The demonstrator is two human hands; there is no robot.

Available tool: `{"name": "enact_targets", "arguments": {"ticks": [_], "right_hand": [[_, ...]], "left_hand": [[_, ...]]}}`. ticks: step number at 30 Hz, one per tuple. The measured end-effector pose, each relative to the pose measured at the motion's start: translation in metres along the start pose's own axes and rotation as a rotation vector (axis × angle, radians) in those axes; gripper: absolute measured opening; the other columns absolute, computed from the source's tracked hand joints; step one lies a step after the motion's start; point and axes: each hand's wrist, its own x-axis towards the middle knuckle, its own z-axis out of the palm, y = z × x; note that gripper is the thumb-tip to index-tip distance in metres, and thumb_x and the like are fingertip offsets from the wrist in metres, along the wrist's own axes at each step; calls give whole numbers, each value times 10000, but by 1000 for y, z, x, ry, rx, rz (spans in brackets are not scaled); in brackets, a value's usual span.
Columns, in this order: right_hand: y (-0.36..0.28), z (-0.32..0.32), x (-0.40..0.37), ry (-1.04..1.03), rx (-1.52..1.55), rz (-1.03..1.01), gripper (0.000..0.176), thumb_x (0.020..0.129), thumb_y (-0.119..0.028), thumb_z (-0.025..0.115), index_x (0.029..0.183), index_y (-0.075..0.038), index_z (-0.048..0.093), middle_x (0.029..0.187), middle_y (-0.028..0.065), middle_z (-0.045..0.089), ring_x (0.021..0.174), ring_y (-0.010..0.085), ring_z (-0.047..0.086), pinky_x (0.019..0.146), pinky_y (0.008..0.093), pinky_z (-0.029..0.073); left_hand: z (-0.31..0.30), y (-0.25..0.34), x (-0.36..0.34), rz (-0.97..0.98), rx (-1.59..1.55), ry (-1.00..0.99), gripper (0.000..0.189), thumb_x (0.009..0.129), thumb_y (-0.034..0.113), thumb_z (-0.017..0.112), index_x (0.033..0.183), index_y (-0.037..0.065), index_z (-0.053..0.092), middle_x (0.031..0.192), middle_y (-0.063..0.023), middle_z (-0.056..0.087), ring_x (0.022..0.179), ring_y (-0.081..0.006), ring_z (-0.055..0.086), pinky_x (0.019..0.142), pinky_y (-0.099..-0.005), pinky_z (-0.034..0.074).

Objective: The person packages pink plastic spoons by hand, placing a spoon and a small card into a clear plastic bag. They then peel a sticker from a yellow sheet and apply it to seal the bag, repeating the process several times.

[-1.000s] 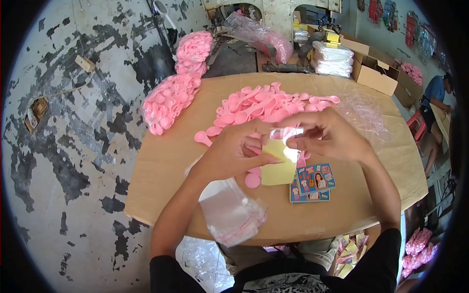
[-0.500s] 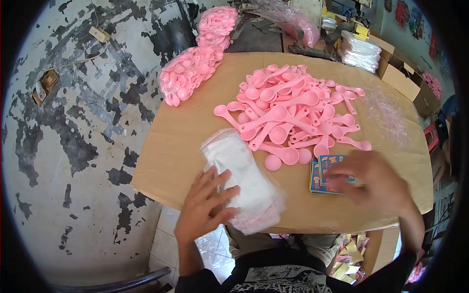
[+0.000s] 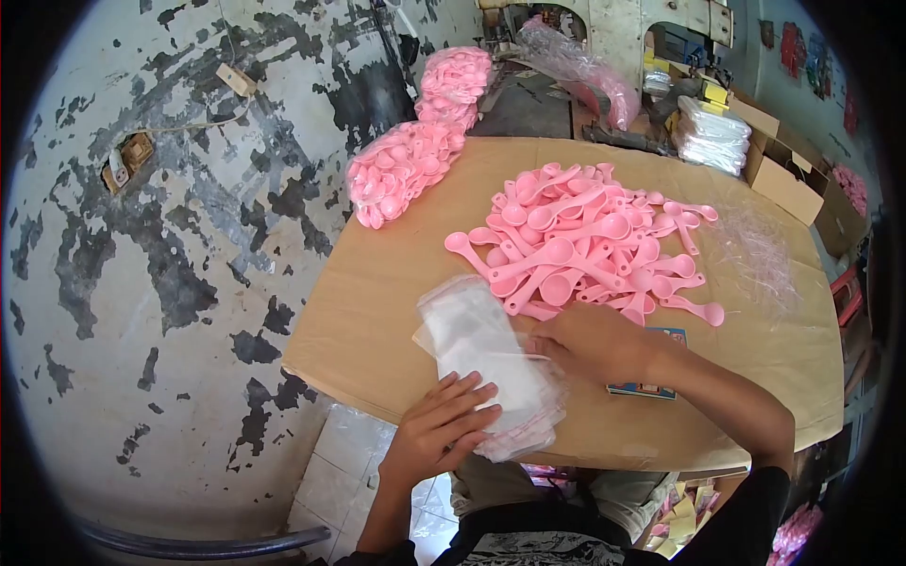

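Note:
A stack of clear plastic bags (image 3: 491, 363) lies on the brown-covered table in front of me. My left hand (image 3: 439, 429) rests on its lower left part with the fingers stretched out flat. At the stack's right edge is my right hand (image 3: 599, 344), fingers curled together, thumb and fingertips touching the top bag's side. What those fingertips hold is hidden. Blue printed cards (image 3: 651, 389) lie in a pile partly covered by my right hand and forearm. Just beyond, a heap of pink measuring spoons (image 3: 576, 236) spreads over the table.
Filled bags of pink spoons (image 3: 406, 170) stand at the table's back left. Loose clear plastic strands (image 3: 755, 250) lie on the right. Behind are a pack of clear bags (image 3: 710, 137) and a cardboard box (image 3: 783, 184). A peeling wall (image 3: 189, 264) borders the left.
My right hand has moved left from the card pile to the bag stack's edge. My left hand stays on the bags, its fingers now flatter. The camera view has shifted.

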Motion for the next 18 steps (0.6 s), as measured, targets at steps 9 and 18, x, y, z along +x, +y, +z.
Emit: {"name": "enact_targets", "arguments": {"ticks": [9,18], "right_hand": [[3,-51,-53,177,445,-59,272,971,-222,508,907,25,605,673,166,566,581,238,544,601,363,451],[64,-52,-103,293,-123,-8,319,922,-330,583,991,-29,663,902,187,672,810,306,659,705,369,503]], "left_hand": [[-13,36,51,-234,-555,-47,381,979,281,504,1249,20,572,1243,-163,609,1196,-250,566,1006,-374,422],[25,19,196,-573,-1381,-222,374,1011,204,444,1318,-8,408,1268,-203,565,1087,-321,624,949,-379,504]]}}
